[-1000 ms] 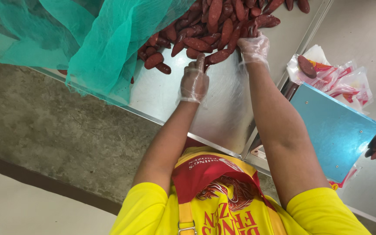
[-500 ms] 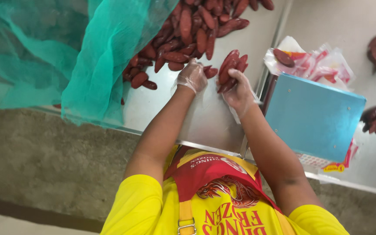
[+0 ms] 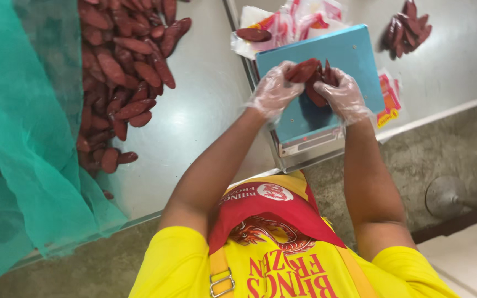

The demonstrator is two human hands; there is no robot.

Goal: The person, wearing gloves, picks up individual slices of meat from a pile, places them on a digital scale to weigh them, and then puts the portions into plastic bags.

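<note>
Both hands wear thin clear plastic gloves and meet over the blue platform of a scale (image 3: 354,60) in the upper middle of the view. The left hand (image 3: 274,91) has its grip closed round the end of a dark red sausage (image 3: 303,70), and the right hand (image 3: 344,95) clasps a small bunch of sausages (image 3: 320,88) from the other side; the 2 hands nearly touch, with the held pieces just above the platform. Whether the pieces rest on it cannot be told.

The scale sits at the edge of a steel desk (image 3: 205,110). To the left on that desk lies a large pile of loose sausages (image 3: 122,72), partly beside a green mesh net (image 3: 23,143) that drapes over the desk's left side. Beyond the scale, at the far edge, lie printed plastic bags (image 3: 282,25), 1 sausage on them, and further right a small heap of sausages (image 3: 407,27) on a second desk surface. The person wears a yellow shirt (image 3: 178,265) and a red apron (image 3: 271,209).
</note>
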